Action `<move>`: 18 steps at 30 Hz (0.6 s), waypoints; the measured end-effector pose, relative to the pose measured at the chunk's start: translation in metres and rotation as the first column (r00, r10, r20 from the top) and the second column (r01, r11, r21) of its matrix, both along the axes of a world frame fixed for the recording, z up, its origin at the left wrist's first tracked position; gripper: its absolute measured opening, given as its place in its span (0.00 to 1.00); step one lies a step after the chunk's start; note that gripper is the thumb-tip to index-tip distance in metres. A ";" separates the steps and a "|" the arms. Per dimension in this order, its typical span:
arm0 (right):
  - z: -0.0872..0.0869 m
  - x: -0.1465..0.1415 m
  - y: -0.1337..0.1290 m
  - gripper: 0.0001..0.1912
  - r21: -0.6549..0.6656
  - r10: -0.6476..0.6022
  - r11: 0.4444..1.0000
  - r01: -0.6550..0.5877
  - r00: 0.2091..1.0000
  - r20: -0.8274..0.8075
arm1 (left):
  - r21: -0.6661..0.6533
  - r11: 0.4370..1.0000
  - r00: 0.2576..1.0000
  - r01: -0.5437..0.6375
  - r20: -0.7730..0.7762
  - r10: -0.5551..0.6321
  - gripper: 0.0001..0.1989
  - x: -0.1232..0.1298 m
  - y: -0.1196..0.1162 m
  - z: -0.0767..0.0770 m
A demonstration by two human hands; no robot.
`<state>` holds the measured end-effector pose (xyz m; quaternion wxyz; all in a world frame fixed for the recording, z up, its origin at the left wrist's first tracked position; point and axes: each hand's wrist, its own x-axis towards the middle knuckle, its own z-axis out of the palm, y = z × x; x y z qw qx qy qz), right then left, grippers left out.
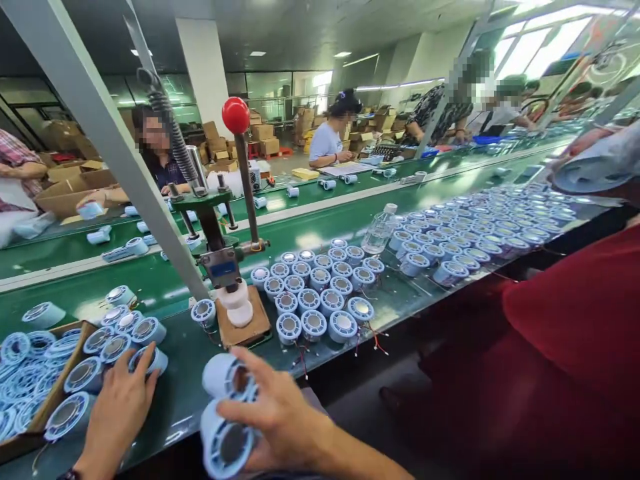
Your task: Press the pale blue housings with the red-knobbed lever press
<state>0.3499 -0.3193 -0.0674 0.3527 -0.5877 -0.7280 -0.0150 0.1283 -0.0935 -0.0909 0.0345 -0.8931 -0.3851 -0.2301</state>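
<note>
My right hand [280,407] is closed around two light-blue round plastic housings, the upper one [219,377] and the lower one [225,443], held in front of the bench edge. Each has a slotted ring and a darker metallic centre. On the left, my left hand [123,393] has its fingers curled over another blue housing [159,360] standing on the bench. More such housings [83,375] are grouped beside that hand. A hand press [223,267] with a red ball knob [235,115] stands beyond both hands, its white pressing head above a brown base plate [257,317].
A cardboard box [43,423] of blue rings [30,380] sits at far left. Rows of housings with wires [313,323] fill the bench right of the press, near a clear plastic bottle [381,230]. A green conveyor [310,237] runs behind. A person in red [575,320] is close at right.
</note>
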 end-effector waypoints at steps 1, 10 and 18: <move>0.005 0.016 -0.018 0.27 0.070 -0.092 0.993 0.094 0.995 -0.022 | 0.070 0.997 0.996 -0.022 -0.083 0.027 0.30 0.002 -0.002 -0.001; -0.007 0.245 -0.152 0.29 -0.179 -0.886 0.261 0.949 0.309 0.347 | 0.211 0.971 0.973 -0.110 -0.178 0.149 0.29 0.004 -0.005 -0.013; -0.038 0.290 -0.125 0.37 -0.401 -0.740 0.375 0.836 0.531 0.412 | 0.228 0.967 0.977 -0.116 -0.148 0.152 0.26 0.006 0.001 -0.016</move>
